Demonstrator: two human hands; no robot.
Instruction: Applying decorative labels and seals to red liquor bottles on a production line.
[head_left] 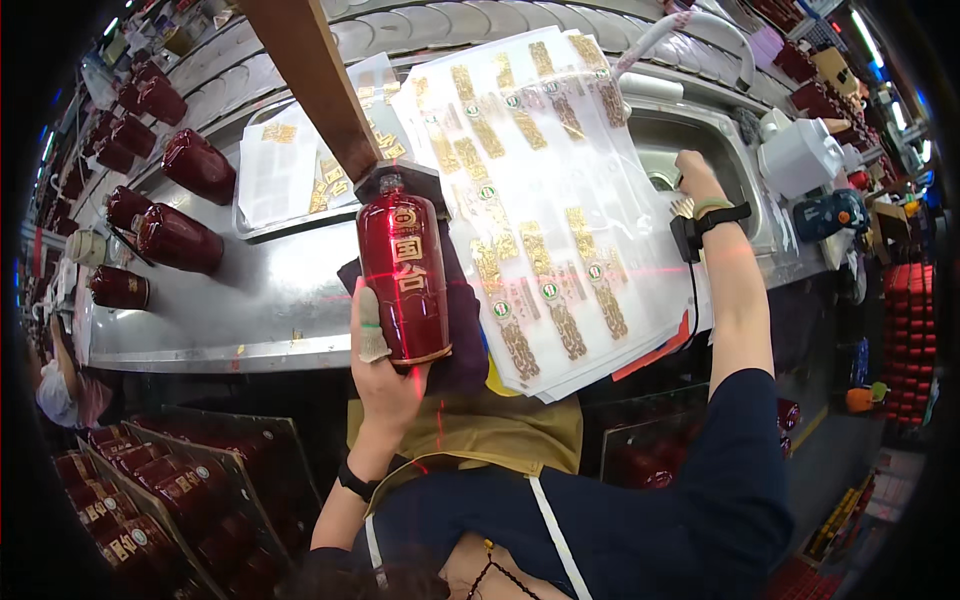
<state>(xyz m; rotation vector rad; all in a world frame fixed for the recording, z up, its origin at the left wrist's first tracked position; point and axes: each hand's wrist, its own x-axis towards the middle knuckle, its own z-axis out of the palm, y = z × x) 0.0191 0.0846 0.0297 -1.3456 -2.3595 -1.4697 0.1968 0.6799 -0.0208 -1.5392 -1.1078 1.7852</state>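
- Fingers of my left hand (pixel 388 388), part-curled, have hold of the lower left side of the red bottle (pixel 405 285), left of the frame's centre; one wears a pale cover.
- Fingers of my right hand (pixel 698 176), upper right, look bent over the sink (pixel 745 170); I cannot tell how tightly they are curled, or whether they grasp anything.
- Step in hand, as I judge it: I steady the bottle, neck toward the top of the frame, over a dark cloth (pixel 463 310), while my right hand works at the sink.
- Next move, in my judgement: it calls for an unshifting left grip, and for my right hand to lift over the sink's rim and avoid dragging the sticker sheets (pixel 556 185).
- Edges: a dark block (pixel 428 185) on a wooden beam (pixel 310 85) bounds the bottle's neck, contact uncertain; the bottle's base lies near the front edge of the metal table (pixel 275 295).
- Room: most lies centre-left, between my bottle and the other bottles (pixel 180 238); the sheets crowd its right.
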